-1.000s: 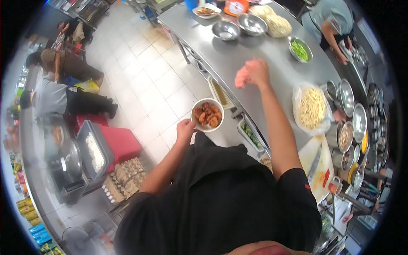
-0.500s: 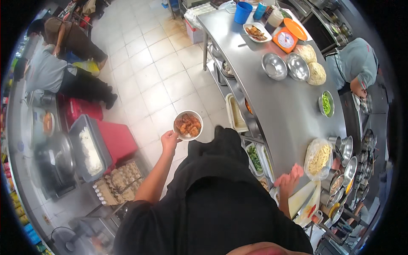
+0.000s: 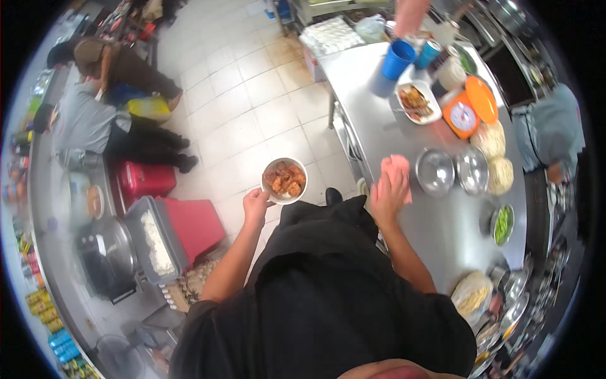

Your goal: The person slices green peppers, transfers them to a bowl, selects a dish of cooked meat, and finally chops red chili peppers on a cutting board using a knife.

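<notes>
L hand [image 3: 255, 206]: fingers clamped on bowl [image 3: 282, 200] | R hand [image 3: 392, 194], nearer: over pink cloth [image 3: 396, 165], grip can't tell | cloth at surface [image 3: 421, 230] edge, long axis fore-aft, extends fwd of fingers

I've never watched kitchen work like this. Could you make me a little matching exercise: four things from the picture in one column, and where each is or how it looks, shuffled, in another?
Things:
1. Round white bowl
2. Pink cloth
3. Kitchen scale
4. Chopped greens

Places and looks:
A. In a small metal bowl
B. Under the right hand
C. Held in the left hand
D. Orange, with a round dial

Right pairs: 1-C, 2-B, 3-D, 4-A
</notes>
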A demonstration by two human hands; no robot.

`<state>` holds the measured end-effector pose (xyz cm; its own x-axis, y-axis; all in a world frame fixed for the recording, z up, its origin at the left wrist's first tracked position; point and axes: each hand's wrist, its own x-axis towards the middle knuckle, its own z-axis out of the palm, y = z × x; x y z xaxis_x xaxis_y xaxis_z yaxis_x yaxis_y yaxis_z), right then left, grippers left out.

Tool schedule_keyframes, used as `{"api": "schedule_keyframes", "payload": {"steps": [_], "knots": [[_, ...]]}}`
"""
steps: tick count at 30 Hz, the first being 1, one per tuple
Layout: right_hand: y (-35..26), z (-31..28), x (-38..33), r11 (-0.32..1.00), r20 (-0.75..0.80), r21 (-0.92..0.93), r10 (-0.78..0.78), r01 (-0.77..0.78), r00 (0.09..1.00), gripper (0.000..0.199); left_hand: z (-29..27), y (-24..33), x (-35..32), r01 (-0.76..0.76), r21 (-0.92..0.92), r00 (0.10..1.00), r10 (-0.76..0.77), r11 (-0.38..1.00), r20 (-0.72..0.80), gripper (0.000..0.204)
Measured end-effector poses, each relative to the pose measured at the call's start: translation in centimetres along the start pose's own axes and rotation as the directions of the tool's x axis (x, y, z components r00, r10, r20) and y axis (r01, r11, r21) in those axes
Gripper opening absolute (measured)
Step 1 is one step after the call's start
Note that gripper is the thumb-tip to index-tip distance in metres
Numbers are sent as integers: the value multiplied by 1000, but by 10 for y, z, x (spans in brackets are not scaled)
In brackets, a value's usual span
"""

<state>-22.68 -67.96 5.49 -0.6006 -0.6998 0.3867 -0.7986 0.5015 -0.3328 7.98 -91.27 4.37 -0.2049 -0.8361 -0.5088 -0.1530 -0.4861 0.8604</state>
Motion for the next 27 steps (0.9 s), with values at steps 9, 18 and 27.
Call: {"api": "schedule_keyframes", "payload": {"steps": [9,18,27], "knots": [[-59,138,323,867,-419,226,-326,445,847,44,-37,30,89,1,-34,959,-10,999,-282,14],[-61,200,367,963,-231,-97,-268,252,935,37,-89,75,218,13,-130,943,-55,991,-329,24],[-96,198,390,920,3,-391,-39,37,999,43,-154,161,394,-52,-173,975,13,984,-220,16]]}}
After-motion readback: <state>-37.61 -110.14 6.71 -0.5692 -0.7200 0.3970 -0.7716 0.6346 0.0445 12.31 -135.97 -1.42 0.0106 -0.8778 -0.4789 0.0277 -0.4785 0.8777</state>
